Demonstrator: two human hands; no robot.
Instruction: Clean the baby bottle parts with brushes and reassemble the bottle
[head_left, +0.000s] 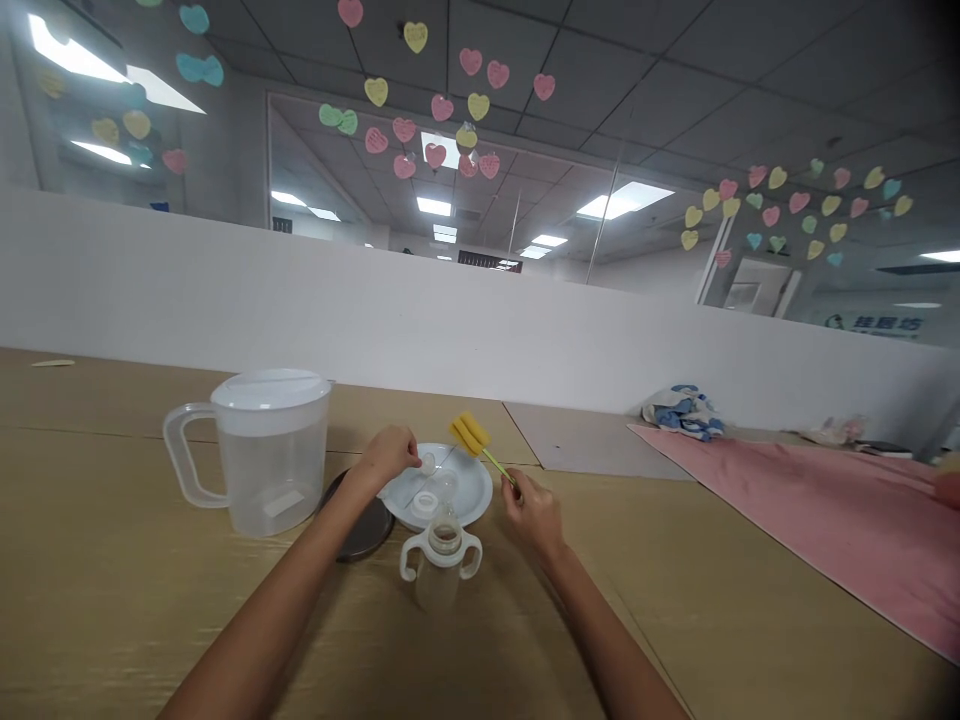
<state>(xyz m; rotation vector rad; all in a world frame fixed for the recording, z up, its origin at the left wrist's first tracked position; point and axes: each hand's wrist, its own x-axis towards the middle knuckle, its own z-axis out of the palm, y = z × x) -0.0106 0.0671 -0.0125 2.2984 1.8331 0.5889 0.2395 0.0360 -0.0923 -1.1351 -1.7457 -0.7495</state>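
Observation:
My right hand (534, 508) is closed around the thin green handle of a bottle brush (471, 434), its yellow sponge head raised above the plate's far edge. Over the plate's left part, my left hand (391, 455) pinches a small translucent piece (427, 464) that looks like a bottle teat. The pale plate (480, 496) also bears a white ring (425, 503) and a clear domed cap (445, 485). In front of it stands an uncapped clear baby bottle (439, 583) with two white side handles, upright and touched by neither hand.
A large translucent lidded pitcher (274, 460) stands to the left. Beside it, a dark round tray (367, 530) lies partly under the plate. A pink cloth (817, 510) covers the table's right side, with a crumpled blue-and-white cloth (682, 412) behind. A white partition (450, 330) borders the back.

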